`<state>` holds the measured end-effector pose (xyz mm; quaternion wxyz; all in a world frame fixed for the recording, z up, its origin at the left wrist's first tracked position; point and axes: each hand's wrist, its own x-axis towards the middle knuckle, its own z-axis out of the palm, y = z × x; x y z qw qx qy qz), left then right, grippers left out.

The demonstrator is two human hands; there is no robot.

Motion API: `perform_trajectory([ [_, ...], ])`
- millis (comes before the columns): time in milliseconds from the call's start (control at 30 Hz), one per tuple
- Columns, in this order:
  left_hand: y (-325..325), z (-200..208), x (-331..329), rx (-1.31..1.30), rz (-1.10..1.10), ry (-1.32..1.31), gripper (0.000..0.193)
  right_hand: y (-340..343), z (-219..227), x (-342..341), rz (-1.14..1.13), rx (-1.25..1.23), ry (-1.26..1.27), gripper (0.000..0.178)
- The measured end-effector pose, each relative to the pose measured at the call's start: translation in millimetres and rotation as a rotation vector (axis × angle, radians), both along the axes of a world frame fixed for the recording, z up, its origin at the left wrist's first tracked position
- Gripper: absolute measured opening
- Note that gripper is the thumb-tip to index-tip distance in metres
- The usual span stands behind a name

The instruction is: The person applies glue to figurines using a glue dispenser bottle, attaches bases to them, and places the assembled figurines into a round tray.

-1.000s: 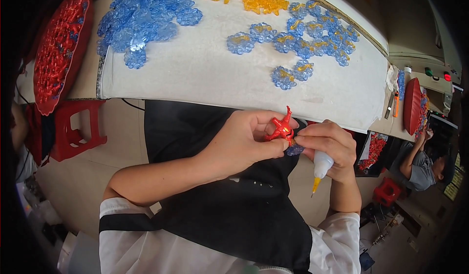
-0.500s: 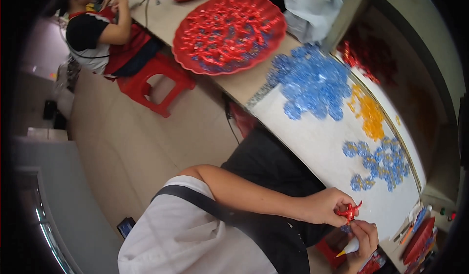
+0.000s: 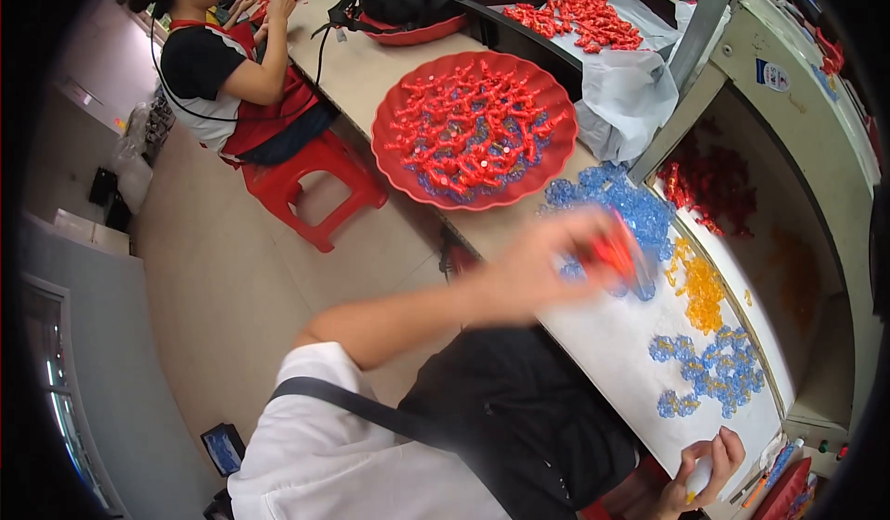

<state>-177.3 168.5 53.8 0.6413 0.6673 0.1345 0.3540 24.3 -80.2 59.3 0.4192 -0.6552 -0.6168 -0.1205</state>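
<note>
My left hand [image 3: 547, 265] is blurred and stretched out over the table edge, closed on a small red plastic piece [image 3: 616, 253] with a blue part. It hovers beside the pile of blue plastic pieces [image 3: 616, 205] on the white sheet [image 3: 612, 344]. The round red tray [image 3: 408, 172], heaped with red and blue pieces, lies just beyond it. At the lower right my right hand [image 3: 706, 469] grips a small white squeeze bottle [image 3: 698, 476] near my lap.
Orange pieces [image 3: 700, 284] and a second cluster of blue pieces [image 3: 714, 376] lie on the sheet. A black bin with red pieces [image 3: 579, 15] stands further back. Another person [image 3: 232, 66] sits on a red stool [image 3: 311, 186] at the same table.
My view has swung left. My left hand has moved away from my right hand, carrying the red piece out toward the blue pile and the red tray. The right hand stays low with the bottle.
</note>
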Motion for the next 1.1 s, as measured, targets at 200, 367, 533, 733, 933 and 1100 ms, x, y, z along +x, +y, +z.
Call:
perform_trajectory([
  [200, 188.5, 37.0, -105.5, 0.916, 0.858, 0.610, 0.022, -35.8, -26.1, 13.1, -0.069, -0.040, 0.252, 0.017],
  [367, 232.9, 26.4, -119.2, 1.173, 0.647, 0.960, 0.025, -27.3, -22.4, 0.8, -0.102, -0.084, 0.266, 0.020],
  [533, 245.1, 14.1, -119.7, 1.313, 0.523, 1.043, 0.025, -27.3, -25.8, -8.0, -0.094, -0.111, 0.421, 0.022],
  [733, 244.7, 23.7, -114.9, 1.045, 0.361, 1.150, 0.034, -25.9, -20.8, -8.9, -0.081, -0.138, 0.367, 0.022],
  [933, 249.8, 21.9, -114.8, 1.130, 0.349, 1.245, 0.033, -39.7, -40.5, -8.8, -0.150, -0.149, 0.551, 0.024],
  [1100, 254.1, 13.3, -103.2, 1.164, 0.285, 1.334, 0.031, -37.7, -35.2, -14.1, -0.149, -0.182, 0.540, 0.023],
])
